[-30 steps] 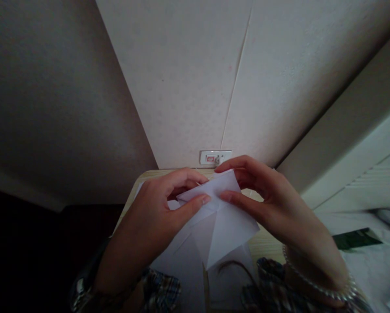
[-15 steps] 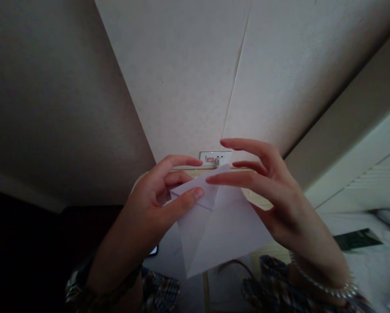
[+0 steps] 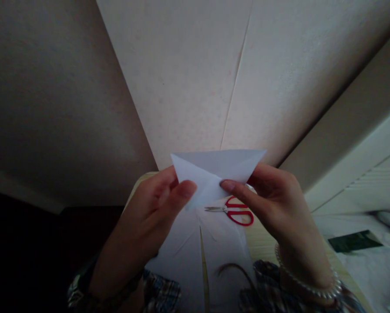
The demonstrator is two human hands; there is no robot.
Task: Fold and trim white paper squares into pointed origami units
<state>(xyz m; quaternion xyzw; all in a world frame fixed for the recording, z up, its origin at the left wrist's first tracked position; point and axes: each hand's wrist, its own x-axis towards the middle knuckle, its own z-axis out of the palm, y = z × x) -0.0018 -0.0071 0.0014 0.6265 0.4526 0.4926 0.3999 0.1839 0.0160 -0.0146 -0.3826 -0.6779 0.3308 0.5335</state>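
A folded sheet of white paper is held up between my hands, with pointed corners at its upper left and upper right and a flap lying across its front. My left hand pinches its left side, thumb in front and fingers behind. My right hand grips the right side, its thumb pressing on the flap near the middle and its fingers hidden behind the paper. Just below the folded paper, a pair of red-handled scissors lies with its blades pointing left.
Under the scissors, white sheets cover much of a pale wooden table. A dark cord-like strand crosses them near my right sleeve. Walls rise behind the table. At right, a dark green packet and glasses rest on white cloth.
The paper has been turned and raised, so its long edge is now at the top. My right hand has closed on its right side. The scissors have come into view; the wall socket is now hidden.
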